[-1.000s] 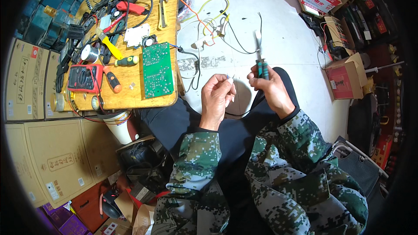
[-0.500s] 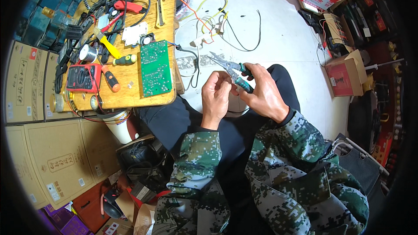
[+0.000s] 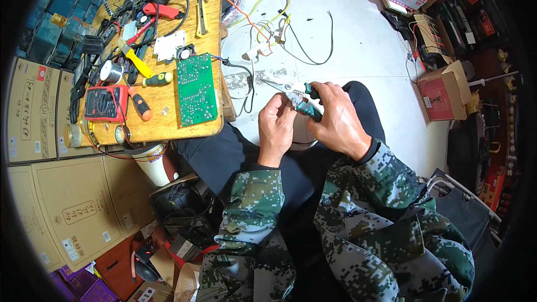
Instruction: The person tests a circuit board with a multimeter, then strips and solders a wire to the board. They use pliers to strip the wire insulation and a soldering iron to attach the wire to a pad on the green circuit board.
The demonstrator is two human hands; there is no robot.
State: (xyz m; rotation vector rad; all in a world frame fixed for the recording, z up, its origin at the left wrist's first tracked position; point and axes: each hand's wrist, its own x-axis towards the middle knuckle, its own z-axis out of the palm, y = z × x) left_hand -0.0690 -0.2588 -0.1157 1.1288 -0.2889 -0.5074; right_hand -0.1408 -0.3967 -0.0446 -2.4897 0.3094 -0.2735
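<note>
My right hand (image 3: 342, 117) is closed round the dark green handles of a pair of pliers (image 3: 302, 104), whose pointed metal jaws reach up and left. Just left of it, my left hand (image 3: 276, 124) has thumb and fingers pinched together beside the jaws. Whatever the left fingers pinch is too small to make out. Both hands are over my lap, right of the wooden table. A green circuit board (image 3: 197, 89) lies solder side up near the table's right edge, apart from my hands.
On the wooden table (image 3: 162, 126) are a red multimeter (image 3: 105, 103), a solder spool (image 3: 111, 71), a yellow-handled brush (image 3: 136, 59), screwdrivers and a utility knife (image 3: 201, 17). Cables (image 3: 313, 62) lie on the pale floor ahead. Cardboard boxes (image 3: 75, 207) stand at left, shelves at right.
The pliers' jaws and handles have drawn closer together, and the tool has tilted flatter beside my left fingertips. The view has shifted slightly.
</note>
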